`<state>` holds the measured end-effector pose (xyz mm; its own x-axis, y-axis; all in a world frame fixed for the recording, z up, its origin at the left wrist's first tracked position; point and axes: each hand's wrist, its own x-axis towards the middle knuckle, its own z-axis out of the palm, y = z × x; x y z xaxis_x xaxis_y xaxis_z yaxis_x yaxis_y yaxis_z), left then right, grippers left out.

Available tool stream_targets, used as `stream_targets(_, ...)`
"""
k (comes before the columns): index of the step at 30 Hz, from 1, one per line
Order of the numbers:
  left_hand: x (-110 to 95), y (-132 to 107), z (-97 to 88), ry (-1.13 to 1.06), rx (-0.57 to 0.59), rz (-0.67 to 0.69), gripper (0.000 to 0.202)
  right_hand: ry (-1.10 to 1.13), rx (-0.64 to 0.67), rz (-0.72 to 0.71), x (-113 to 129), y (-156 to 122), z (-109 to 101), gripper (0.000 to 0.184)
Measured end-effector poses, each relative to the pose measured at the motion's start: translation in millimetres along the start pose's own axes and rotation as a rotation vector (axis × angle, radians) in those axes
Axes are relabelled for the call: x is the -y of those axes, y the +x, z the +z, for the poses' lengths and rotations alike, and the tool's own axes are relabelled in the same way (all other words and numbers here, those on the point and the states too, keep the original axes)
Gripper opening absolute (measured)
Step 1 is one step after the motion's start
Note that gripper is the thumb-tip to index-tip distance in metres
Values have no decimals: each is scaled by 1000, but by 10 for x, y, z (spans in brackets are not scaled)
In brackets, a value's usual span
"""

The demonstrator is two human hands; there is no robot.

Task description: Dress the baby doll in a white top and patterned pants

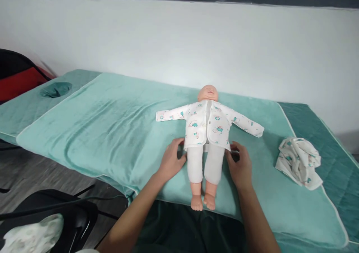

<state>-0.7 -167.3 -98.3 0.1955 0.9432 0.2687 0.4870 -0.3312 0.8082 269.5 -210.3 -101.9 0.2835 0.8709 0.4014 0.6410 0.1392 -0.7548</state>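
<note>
A baby doll [206,133] lies on its back on a teal towel [112,122], head toward the wall and arms spread. It wears a white printed jacket [196,124] and plain white trousers [206,163]; its bare feet point at me. My left hand [171,159] rests beside the doll's right hip, fingers curled against the trouser waist. My right hand [240,165] lies at the other hip, fingers bent onto the waistband and jacket hem. Whether either hand pinches the cloth is unclear.
A crumpled printed garment [299,161] lies on the towel at the right. The padded table [333,148] runs along a white wall. A black chair [67,215] with pale cloth [33,236] stands at lower left; a red and black seat [19,81] is far left.
</note>
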Motion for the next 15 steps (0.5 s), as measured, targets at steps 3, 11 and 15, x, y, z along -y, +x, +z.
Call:
stream_targets(3,-76,27,24,82,10,-59,39,-58,21,61,30,56,22,27)
stream_targets(11,-89,48,65,-68,-83,-27,9,-166,-70,127,56,-46,-88,6)
stream_targets(15,-80,-25,-35,-192,-60,-6,6,-129,-56,134,39,-97,-127,12)
